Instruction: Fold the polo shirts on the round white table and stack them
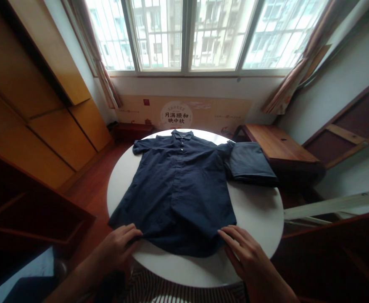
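A dark navy short-sleeved shirt lies spread front side up on a round white table, its collar at the far edge and its hem towards me. My left hand pinches the hem near its left corner. At the right part of the hem, my right hand has its fingers and thumb closed on the cloth. Folded dark clothing sits in a stack at the table's right side, touching the shirt's right sleeve.
A wooden desk stands beyond the table on the right. Wooden cabinets line the left wall. Behind the table, a printed beige panel leans below the barred window. Dark wooden furniture is close on the right.
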